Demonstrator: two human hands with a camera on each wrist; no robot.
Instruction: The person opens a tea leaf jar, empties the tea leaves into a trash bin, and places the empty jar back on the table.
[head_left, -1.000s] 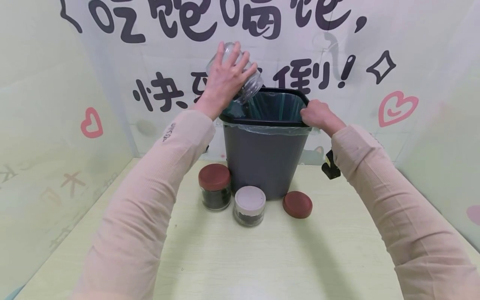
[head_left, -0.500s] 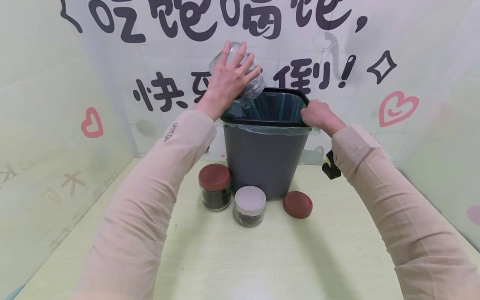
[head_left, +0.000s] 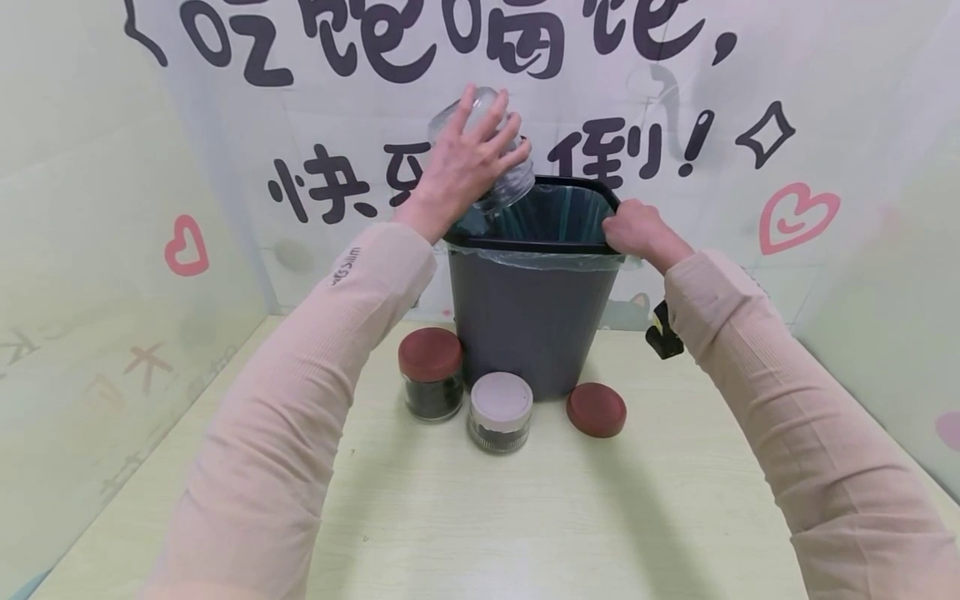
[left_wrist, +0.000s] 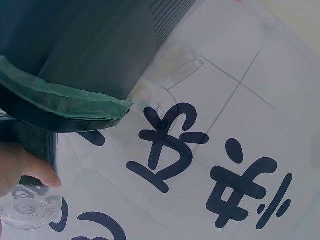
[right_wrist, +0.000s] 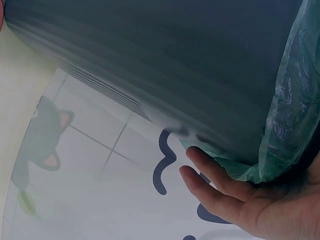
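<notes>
In the head view my left hand (head_left: pixel 467 162) grips a clear jar (head_left: pixel 516 179), its fingers spread around the side. The jar tilts mouth-down over the left part of a dark grey trash bin (head_left: pixel 528 321). In the left wrist view the jar's clear base (left_wrist: pixel 30 215) shows below the bin's rim (left_wrist: pixel 65 122). My right hand (head_left: pixel 637 227) holds the bin's right rim, over the folded edge of a green translucent liner (right_wrist: pixel 290 100). Two of its fingers (right_wrist: pixel 220 192) stick out beneath the rim in the right wrist view; the thumb is hidden there.
On the table (head_left: pixel 450 525), before the bin, stand a red-lidded jar (head_left: pixel 431 375) with dark contents and a smaller white-lidded jar (head_left: pixel 500 410). A loose red lid (head_left: pixel 596 409) lies to their right. Behind the bin rises a white wall sheet (head_left: pixel 337 125) with black lettering.
My left hand and the tilted jar have shifted slightly to the right over the bin. The right hand stays at the rim, and the things on the table keep their places.
</notes>
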